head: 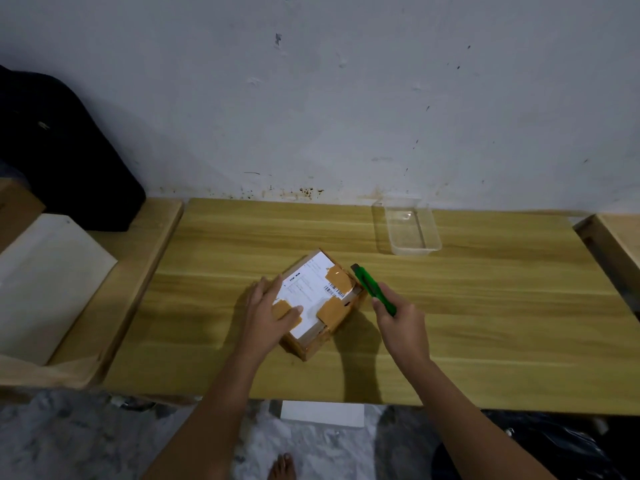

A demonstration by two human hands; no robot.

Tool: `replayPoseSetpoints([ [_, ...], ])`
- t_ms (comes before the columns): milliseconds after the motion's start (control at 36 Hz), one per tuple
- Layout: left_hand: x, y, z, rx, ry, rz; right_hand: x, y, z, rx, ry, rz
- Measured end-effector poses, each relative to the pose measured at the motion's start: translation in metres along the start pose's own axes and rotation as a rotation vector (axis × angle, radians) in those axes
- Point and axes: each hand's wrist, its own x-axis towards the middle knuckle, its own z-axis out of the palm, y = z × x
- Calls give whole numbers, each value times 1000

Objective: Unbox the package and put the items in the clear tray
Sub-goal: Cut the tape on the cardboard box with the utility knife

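Note:
A small cardboard package (320, 299) with a white shipping label and brown tape strips lies in the middle of the wooden table (485, 323). My left hand (272, 311) rests flat on its left side, fingers spread over the label. My right hand (401, 320) grips a green utility knife (372, 289), whose tip points up and left beside the package's right edge. The clear tray (410, 226), with nothing in it, stands at the back right of the table near the wall.
A low wooden bench (138, 271) at the left carries a white box (48, 278) and a dark bag (62, 154). Another wooden piece (613, 244) stands at the right edge. The wall runs close behind the table. My bare foot (282, 467) is below.

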Motion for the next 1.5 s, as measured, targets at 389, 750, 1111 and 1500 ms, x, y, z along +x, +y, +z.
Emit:
replayPoseSetpoints([
  [389,11,-3,11,348,3,24,13,4,0,74,-37,5],
  [750,-35,40,79,80,19,-77,12,13,-26,-17,23,54],
  [1111,-27,37,72,-104,-220,34,15,-1,-41,-162,-17,-55],
  [1500,-28,35,73,-100,-203,31,25,-18,-28,-469,-75,-123],
])
